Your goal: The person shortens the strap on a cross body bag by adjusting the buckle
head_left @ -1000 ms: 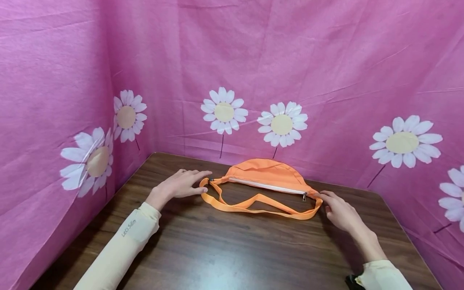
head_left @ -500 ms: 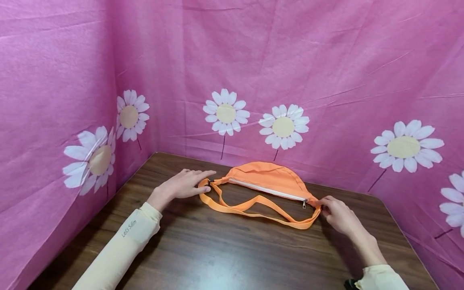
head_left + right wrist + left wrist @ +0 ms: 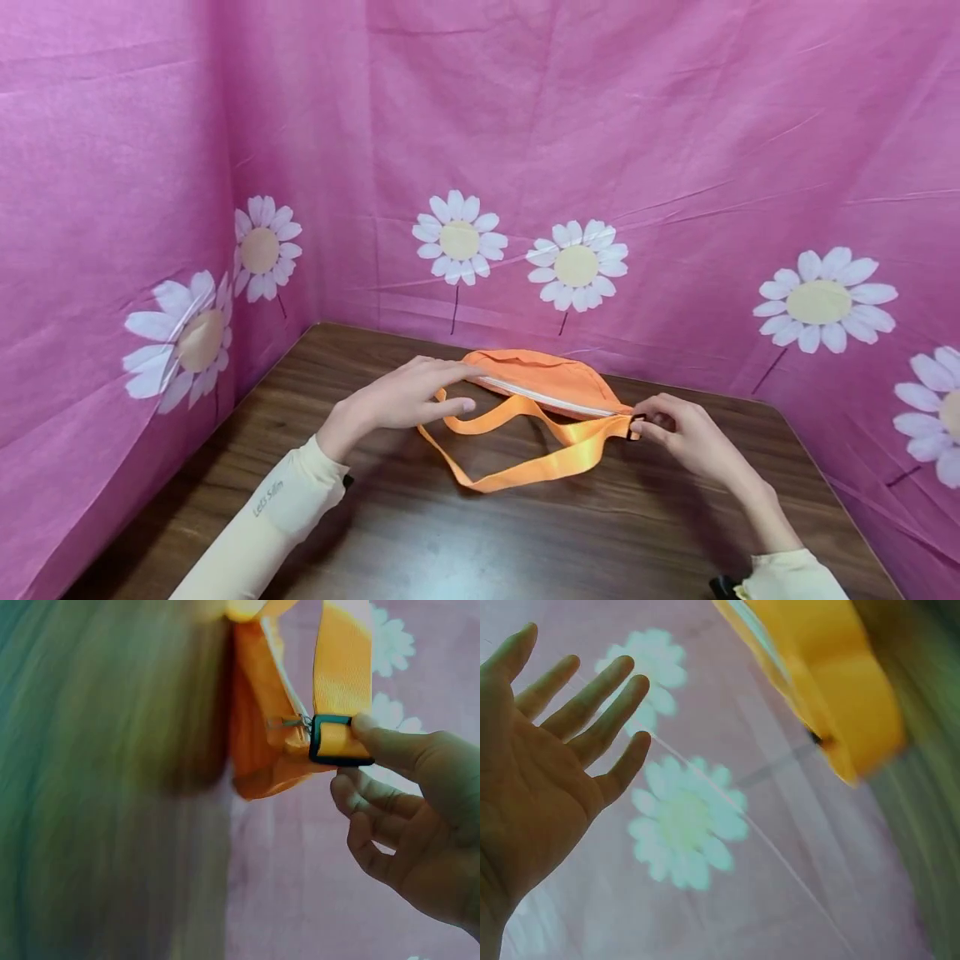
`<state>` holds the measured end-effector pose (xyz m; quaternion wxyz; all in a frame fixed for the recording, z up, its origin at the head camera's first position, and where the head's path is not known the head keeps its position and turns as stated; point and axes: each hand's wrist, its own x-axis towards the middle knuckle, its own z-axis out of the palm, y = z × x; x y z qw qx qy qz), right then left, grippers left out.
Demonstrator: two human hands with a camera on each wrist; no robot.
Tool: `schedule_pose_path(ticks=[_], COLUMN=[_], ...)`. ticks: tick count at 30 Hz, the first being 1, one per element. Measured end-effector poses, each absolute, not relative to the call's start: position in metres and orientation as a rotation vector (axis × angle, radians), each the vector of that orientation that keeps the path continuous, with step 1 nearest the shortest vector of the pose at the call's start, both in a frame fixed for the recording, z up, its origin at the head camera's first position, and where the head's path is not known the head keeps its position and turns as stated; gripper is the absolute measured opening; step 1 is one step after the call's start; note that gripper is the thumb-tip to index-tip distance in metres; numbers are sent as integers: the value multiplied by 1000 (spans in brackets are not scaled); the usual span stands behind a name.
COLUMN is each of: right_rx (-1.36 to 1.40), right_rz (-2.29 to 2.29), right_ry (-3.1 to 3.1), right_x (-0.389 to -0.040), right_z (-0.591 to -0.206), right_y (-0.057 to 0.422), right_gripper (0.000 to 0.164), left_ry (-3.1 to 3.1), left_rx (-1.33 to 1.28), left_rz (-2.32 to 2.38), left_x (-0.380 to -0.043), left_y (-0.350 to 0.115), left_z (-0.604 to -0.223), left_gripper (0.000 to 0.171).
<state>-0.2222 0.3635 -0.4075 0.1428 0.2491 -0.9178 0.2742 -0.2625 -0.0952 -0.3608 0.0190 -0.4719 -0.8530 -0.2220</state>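
An orange waist bag (image 3: 540, 369) lies at the back of the table, its white zipper (image 3: 547, 397) facing me. The strap (image 3: 517, 477) loops forward in two bands. With thumb and fingers my right hand (image 3: 705, 437) pinches the black strap buckle (image 3: 316, 740) at the bag's right end. In the right wrist view, the metal zipper pull (image 3: 289, 722) sits beside that buckle. My left hand (image 3: 401, 398) is at the bag's left end, fingers extended. The left wrist view shows those fingers spread, holding nothing. That hand partly hides the bag's left end.
A dark wood-grain table (image 3: 375, 533) carries the bag. Pink cloth (image 3: 652, 108) printed with white daisies hangs along its back and both sides, close behind the bag.
My right hand moved slightly left and now pinches a black buckle. The strap shifted, one band swinging nearer to me. My left hand moved right, over the bag's left end.
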Motion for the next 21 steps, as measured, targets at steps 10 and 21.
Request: schedule_pose_path(ticks=[10,21], right_rx=[599,547], right_rz=[1176,1531], right_ry=[-2709,-2573], right_x=[-215,-203], right_z=[-361,-324], right_y=[314,280], right_gripper=[10,20], left_ry=[-2438,-2219], left_rx=[-1467,-1186], left_rz=[-599,-447], left_x=[-225,-219], left_y=[-29,19], left_z=[-340,-348], left_gripper=[51,79])
